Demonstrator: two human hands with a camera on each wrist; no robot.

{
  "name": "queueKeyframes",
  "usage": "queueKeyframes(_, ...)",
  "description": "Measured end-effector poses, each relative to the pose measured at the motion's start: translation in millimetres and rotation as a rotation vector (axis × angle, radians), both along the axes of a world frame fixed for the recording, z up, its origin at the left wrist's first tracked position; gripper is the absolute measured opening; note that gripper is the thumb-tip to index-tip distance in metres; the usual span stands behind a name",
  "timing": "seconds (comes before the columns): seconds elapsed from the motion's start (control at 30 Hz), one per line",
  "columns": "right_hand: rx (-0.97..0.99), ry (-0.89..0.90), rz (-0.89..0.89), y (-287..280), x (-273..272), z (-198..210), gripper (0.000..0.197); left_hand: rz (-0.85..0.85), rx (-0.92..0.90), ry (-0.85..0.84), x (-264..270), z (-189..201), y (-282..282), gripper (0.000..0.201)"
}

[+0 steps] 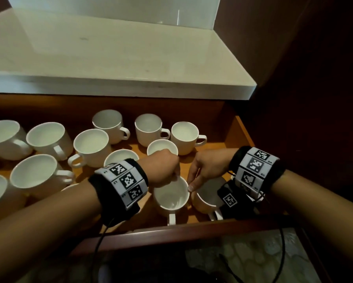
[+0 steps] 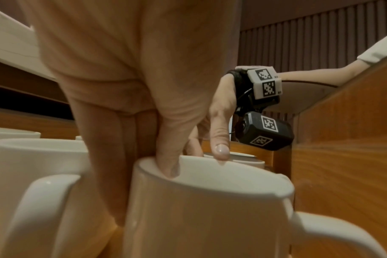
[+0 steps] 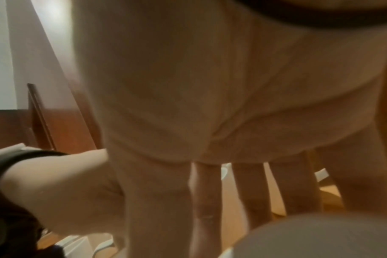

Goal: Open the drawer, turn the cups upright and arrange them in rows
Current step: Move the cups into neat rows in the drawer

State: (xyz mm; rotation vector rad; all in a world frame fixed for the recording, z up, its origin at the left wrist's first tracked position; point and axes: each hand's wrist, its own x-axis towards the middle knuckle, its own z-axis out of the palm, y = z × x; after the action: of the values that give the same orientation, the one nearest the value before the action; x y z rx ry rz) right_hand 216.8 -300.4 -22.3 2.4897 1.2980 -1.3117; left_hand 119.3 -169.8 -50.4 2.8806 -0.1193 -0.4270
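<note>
Cup [image 1: 171, 198] stands upright in the open drawer [image 1: 242, 131], near its front edge; left hand [image 1: 161, 168] pinches its rim, thumb inside; right hand [image 1: 207, 168], just beside, fingers straight over an upturned cup [image 1: 205, 198], grasping nothing.

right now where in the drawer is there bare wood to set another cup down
The clearest bare patch is the drawer floor at the back right, between the rightmost back cup and the right wall. A smaller strip lies between the left hand and right hand. The left half is crowded.
</note>
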Motion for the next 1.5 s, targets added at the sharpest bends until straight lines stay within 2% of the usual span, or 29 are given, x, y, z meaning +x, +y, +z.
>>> queueKeyframes(0.37, 0.005, -0.005, 0.045, 0.3, 3.5, -3.7, 0.018, 0.000, 0.015, -0.017, 3.1, -5.8, -3.6, 0.026)
queueKeyframes(0.73, 0.003, 0.020, -0.016, 0.4, 5.7, -6.7, 0.016, 0.015, 0.019, -0.025, 1.8, -14.4, -1.4, 0.024)
queueKeyframes(0.93, -0.030, 0.009, -0.014, 1.0, 5.5, -5.8, 0.023, 0.007, 0.019, -0.010, 0.9, -11.7, -2.4, 0.025)
queueKeyframes(1.07, -0.087, -0.033, 0.030, 3.9, 3.8, 0.1, 0.046, -0.030, -0.020, 0.022, -4.7, 0.2, 1.5, 0.025)
queueKeyframes(1.17, -0.040, -0.099, 0.067, 10.2, 5.5, 11.4, 0.059, 0.081, -0.131, -0.027, -8.9, 25.8, 22.8, 0.028)
queueKeyframes(1.27, 0.088, -0.174, 0.072, 23.1, 2.6, 22.3, 0.057, 0.223, -0.087, -0.138, -14.1, 49.9, 62.0, 0.018)
queueKeyframes(1.37, 0.131, -0.185, 0.115, 41.7, -11.1, 24.0, 0.050, 0.284, 0.013, -0.002, -22.7, 47.9, 97.9, 0.024)
queueKeyframes(1.43, 0.105, -0.150, 0.153, 53.1, -22.7, 22.3, 0.050, 0.255, 0.092, 0.158, -26.6, 37.4, 107.2, 0.035)
queueKeyframes(1.5, 0.082, -0.136, 0.199, 64.5, -34.3, 20.3, 0.050, 0.221, 0.158, 0.216, -28.6, 29.1, 110.1, 0.042)
